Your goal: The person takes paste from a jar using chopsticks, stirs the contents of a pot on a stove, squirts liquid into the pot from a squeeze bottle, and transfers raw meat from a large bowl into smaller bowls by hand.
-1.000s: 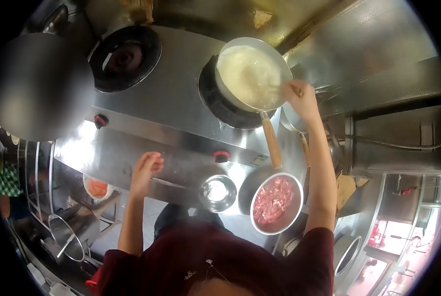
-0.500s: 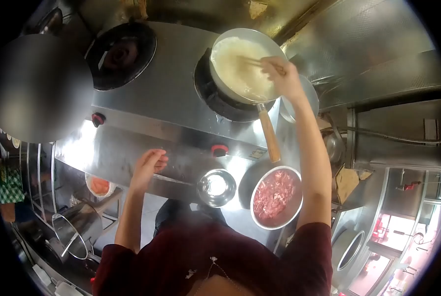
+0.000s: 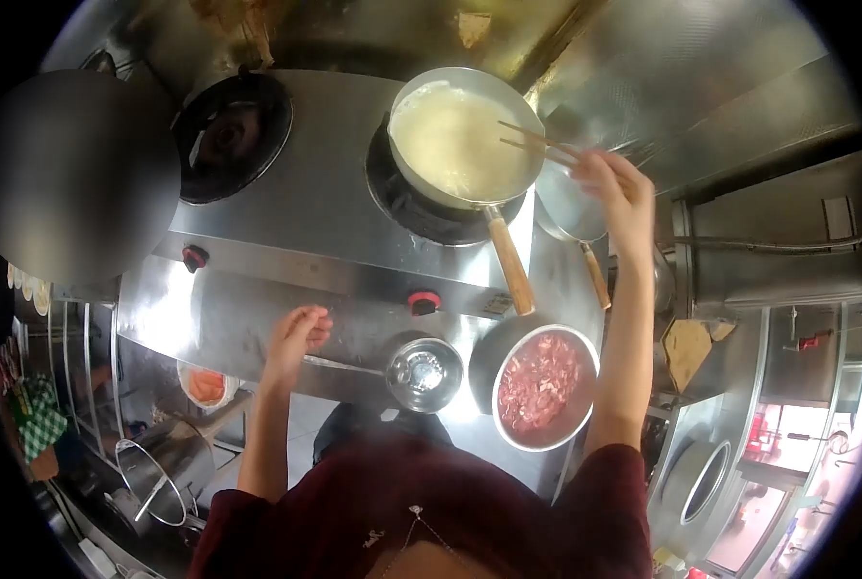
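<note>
Chopsticks (image 3: 539,140), pinched in the fingers (image 3: 593,166) of the right hand (image 3: 621,191), reach over pale liquid (image 3: 447,140) in a pan (image 3: 493,85) on the burner (image 3: 399,214), while the left hand (image 3: 296,335), fingers loosely bent and slightly apart, hangs near a steel bowl (image 3: 424,377) and meat (image 3: 540,384) lies in a basin (image 3: 577,410) near the pan's handle (image 3: 511,262).

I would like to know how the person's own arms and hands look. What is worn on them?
The short sleeves are dark red and plain where they show, and the forearms are bare. The left hand and right hand wear no gloves; no watch or bracelet shows.
</note>
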